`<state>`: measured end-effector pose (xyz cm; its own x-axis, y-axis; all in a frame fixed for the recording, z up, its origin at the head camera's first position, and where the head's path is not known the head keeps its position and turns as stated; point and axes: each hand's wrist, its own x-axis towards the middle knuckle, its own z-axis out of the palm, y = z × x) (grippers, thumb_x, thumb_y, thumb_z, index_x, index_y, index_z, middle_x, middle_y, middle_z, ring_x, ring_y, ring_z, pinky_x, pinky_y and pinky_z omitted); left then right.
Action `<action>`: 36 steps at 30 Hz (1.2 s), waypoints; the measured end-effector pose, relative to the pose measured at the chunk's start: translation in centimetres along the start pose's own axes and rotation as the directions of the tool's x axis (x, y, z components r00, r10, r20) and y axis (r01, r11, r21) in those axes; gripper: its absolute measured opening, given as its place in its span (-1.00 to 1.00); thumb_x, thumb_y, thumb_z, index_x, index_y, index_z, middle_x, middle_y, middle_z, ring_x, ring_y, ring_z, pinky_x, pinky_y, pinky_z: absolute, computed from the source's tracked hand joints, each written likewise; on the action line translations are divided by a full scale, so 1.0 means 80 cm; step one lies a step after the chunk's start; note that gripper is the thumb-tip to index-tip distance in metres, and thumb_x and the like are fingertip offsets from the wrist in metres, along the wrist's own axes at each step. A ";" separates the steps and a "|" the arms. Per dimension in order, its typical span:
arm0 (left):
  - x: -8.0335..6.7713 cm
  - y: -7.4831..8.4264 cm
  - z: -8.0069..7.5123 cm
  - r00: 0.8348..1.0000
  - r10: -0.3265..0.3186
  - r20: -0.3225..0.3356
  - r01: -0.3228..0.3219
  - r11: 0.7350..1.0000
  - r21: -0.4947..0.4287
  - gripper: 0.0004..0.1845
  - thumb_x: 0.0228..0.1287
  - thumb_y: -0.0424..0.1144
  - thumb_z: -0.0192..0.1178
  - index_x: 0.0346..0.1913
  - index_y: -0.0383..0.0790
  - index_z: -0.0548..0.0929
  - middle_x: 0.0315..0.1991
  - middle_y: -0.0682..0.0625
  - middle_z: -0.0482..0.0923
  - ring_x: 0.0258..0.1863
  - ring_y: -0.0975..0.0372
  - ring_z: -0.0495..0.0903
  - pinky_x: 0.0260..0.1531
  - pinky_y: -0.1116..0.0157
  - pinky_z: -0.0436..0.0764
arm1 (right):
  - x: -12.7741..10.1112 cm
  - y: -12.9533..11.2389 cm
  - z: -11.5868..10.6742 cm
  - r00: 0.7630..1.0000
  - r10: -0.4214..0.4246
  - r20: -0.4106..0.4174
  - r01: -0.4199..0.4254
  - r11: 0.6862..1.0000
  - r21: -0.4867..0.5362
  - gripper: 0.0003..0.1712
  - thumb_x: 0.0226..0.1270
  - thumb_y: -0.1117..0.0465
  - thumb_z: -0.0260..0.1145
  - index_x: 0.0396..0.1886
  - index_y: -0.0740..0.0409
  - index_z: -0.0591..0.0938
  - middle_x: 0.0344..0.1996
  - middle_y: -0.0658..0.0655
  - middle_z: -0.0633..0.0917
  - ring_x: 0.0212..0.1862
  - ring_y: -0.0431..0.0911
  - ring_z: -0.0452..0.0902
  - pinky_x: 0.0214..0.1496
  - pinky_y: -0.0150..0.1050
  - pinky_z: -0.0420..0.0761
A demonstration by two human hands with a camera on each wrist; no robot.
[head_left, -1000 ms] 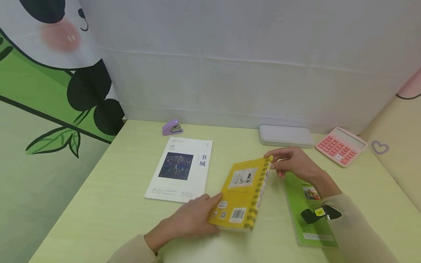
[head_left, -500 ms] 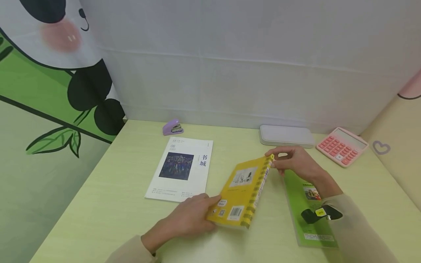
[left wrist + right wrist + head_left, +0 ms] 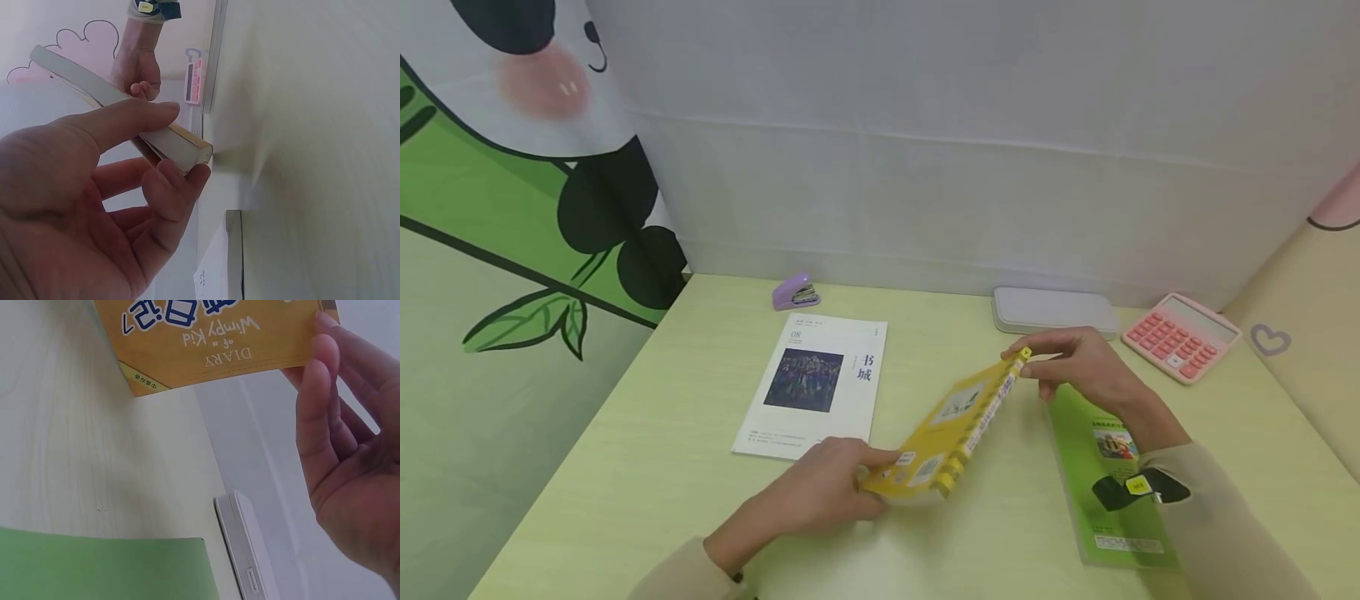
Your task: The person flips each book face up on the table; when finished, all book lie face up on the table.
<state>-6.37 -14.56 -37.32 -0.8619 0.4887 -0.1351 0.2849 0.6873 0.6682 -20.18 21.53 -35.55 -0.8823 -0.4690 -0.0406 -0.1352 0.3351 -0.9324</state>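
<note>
A yellow book (image 3: pixel 951 429) is held tilted above the table, its spine toward the right and its back cover facing up. My left hand (image 3: pixel 820 487) grips its near left corner, thumb on one side and fingers on the other; the left wrist view shows the page edges (image 3: pixel 172 147) between them. At the far right corner, by the top of the spine, my right hand (image 3: pixel 1086 371) pinches the book. The right wrist view shows the front cover (image 3: pixel 219 347), with "Diary of a Wimpy Kid" lettering upside down.
A white magazine (image 3: pixel 857 417) lies at left, with a purple stapler (image 3: pixel 795 292) behind it. Beneath the right forearm lies a green book (image 3: pixel 1078 467). A pale flat case (image 3: pixel 1054 311) and a pink calculator (image 3: pixel 1182 336) sit along the back right, near the grey cloth wall.
The yellow book has tipped further, so its back cover looks narrower. Its near end has risen and shifted left with my left hand. My right hand stays at the far corner.
</note>
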 end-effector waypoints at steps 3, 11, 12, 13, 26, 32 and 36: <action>-0.003 -0.006 -0.006 1.000 0.022 -0.008 -0.023 0.997 -0.076 -0.45 0.13 -0.32 0.43 0.27 -0.15 0.75 -0.23 0.06 0.81 -0.63 0.43 0.37 -0.57 0.43 0.40 | -0.001 -0.003 0.000 1.000 -0.011 -0.027 0.010 1.000 -0.024 -0.70 0.40 0.25 0.48 0.07 0.22 0.79 -0.06 -0.11 0.85 -0.60 -0.14 0.60 -0.42 -0.17 0.67; -0.010 -0.018 -0.023 1.000 0.010 0.000 -0.010 0.978 -0.210 -0.80 0.40 -0.23 0.39 0.00 -0.18 0.85 -0.25 0.00 0.82 -0.58 0.33 0.57 -0.59 0.39 0.48 | -0.003 -0.011 0.000 0.996 0.003 -0.091 -0.006 0.999 -0.040 -0.68 0.41 0.20 0.49 0.06 0.26 0.76 -0.27 -0.05 0.84 -0.61 -0.14 0.58 -0.39 -0.17 0.65; -0.010 -0.018 -0.024 1.000 -0.001 0.002 0.002 0.976 -0.217 -0.80 0.41 -0.22 0.38 -0.01 -0.18 0.85 -0.21 -0.01 0.84 -0.57 0.29 0.59 -0.58 0.39 0.48 | -0.003 -0.012 0.000 0.996 0.011 -0.091 -0.015 0.999 -0.046 -0.66 0.42 0.18 0.49 0.08 0.26 0.75 -0.27 -0.05 0.84 -0.59 -0.14 0.58 -0.37 -0.17 0.65; -0.010 -0.018 -0.025 1.000 -0.014 0.005 0.014 0.973 -0.231 -0.79 0.41 -0.22 0.38 0.01 -0.19 0.84 -0.15 -0.04 0.84 -0.57 0.24 0.61 -0.57 0.38 0.49 | -0.002 -0.013 0.000 0.996 0.017 -0.091 -0.022 0.998 -0.051 -0.64 0.42 0.17 0.48 0.11 0.27 0.75 -0.27 -0.04 0.83 -0.58 -0.14 0.58 -0.36 -0.16 0.65; -0.011 -0.016 -0.036 0.979 -0.178 -0.099 0.148 0.954 -0.259 -0.86 0.35 -0.23 0.42 -0.08 -0.10 0.85 -0.24 0.05 0.76 -0.63 0.27 0.48 -0.63 0.37 0.39 | 0.005 -0.020 0.003 0.991 0.106 -0.084 -0.112 0.991 -0.071 -0.53 0.50 0.17 0.40 0.29 0.32 0.64 -0.25 0.03 0.80 -0.49 -0.18 0.57 -0.29 -0.21 0.65; -0.012 -0.012 -0.036 0.948 -0.256 -0.188 0.201 0.941 -0.271 -0.67 0.30 -0.26 0.47 0.10 -0.21 0.79 -0.27 0.05 0.72 -0.57 0.27 0.45 -0.62 0.39 0.32 | 0.007 -0.020 0.006 0.989 0.135 -0.061 -0.138 0.989 -0.050 -0.48 0.53 0.18 0.37 0.34 0.38 0.59 -0.20 0.00 0.79 -0.48 -0.19 0.56 -0.28 -0.27 0.65; -0.010 -0.012 -0.036 0.934 -0.277 -0.223 0.208 0.934 -0.292 -0.23 0.26 -0.31 0.49 0.52 -0.24 0.47 -0.31 0.07 0.68 -0.54 0.26 0.48 -0.57 0.38 0.37 | 0.009 -0.017 0.009 0.987 0.151 -0.052 -0.151 0.988 -0.012 -0.50 0.54 0.26 0.34 0.35 0.42 0.56 -0.26 -0.04 0.78 -0.50 -0.20 0.55 -0.31 -0.31 0.63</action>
<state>-7.13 -17.17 -35.76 -0.9781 0.1461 -0.1484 -0.0352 0.5865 0.8092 -20.28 20.11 -34.55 -0.9148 -0.3701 -0.1619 -0.0053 0.4117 -0.9113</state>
